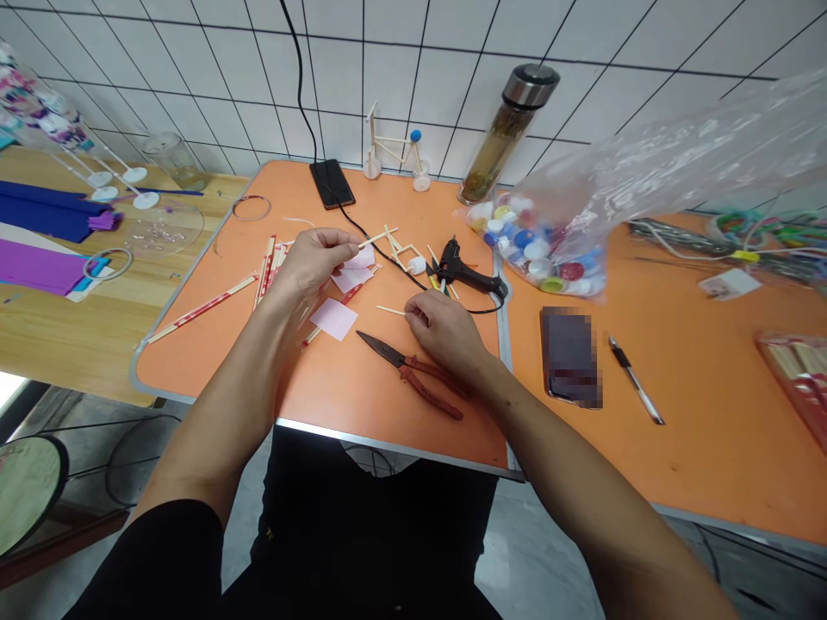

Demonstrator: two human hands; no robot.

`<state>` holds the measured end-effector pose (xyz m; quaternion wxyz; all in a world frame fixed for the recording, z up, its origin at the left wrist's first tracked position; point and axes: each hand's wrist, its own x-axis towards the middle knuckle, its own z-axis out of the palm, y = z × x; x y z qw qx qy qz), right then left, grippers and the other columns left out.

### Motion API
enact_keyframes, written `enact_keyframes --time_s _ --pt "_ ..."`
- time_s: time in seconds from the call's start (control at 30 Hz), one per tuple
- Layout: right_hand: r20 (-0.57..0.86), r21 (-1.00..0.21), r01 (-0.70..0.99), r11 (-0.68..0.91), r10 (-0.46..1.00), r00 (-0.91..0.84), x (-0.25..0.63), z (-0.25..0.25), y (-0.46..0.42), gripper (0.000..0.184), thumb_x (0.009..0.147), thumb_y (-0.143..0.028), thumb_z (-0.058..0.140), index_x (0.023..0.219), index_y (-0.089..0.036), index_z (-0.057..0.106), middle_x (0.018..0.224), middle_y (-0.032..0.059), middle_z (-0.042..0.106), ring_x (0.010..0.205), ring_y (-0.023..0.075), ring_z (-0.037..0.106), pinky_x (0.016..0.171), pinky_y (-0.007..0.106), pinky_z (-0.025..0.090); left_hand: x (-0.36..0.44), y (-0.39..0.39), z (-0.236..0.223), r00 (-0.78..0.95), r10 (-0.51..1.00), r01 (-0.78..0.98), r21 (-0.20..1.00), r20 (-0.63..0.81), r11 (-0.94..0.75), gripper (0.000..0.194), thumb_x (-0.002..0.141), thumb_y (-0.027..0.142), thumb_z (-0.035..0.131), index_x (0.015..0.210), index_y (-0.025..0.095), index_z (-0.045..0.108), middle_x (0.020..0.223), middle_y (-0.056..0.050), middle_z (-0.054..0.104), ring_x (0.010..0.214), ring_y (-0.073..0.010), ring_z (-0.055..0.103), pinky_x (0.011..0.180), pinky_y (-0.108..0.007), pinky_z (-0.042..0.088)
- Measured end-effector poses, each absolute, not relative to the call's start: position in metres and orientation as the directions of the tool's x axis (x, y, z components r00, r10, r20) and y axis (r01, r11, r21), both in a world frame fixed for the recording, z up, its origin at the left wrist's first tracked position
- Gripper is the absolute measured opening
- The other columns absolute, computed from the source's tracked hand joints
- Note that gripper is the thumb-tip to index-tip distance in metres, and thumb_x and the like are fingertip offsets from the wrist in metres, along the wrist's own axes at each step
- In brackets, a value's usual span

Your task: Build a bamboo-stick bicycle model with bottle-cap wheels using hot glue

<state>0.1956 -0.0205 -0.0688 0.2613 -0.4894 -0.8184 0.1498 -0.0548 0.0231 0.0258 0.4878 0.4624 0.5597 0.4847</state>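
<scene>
My left hand is closed in a pinch on a thin wooden stick that points right, above some pink paper slips. My right hand rests on the orange table, its fingers pinched on a short wooden stick that pokes out to the left. Red-handled pliers lie just under my right hand. A black glue gun lies beyond it, beside a small stick frame with a white cap.
Chopsticks in red-printed wrappers lie at the left. A clear bag of coloured bottle caps, a tall bottle, a phone, a pen and a small stick bicycle model sit around. A black phone with cable lies at the back.
</scene>
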Motion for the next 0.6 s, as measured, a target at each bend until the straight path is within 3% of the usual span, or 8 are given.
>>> enact_keyframes --time_s 0.6 --pt "0.308 -0.505 0.716 0.483 0.875 -0.374 0.1983 -0.0651 -0.0204 0.014 0.105 -0.016 0.06 0.102 -0.022 0.072 0.106 0.0118 0.079 0.099 0.0286 0.07 0.082 0.039 0.048 -0.0595 0.0274 0.0182 -0.067 0.997 0.061 0.997 -0.043 0.047 0.009 0.069 0.022 0.085 0.076 0.018 0.082 0.069 0.0 0.071 0.059 -0.0095 0.05 0.058 -0.025 0.04"
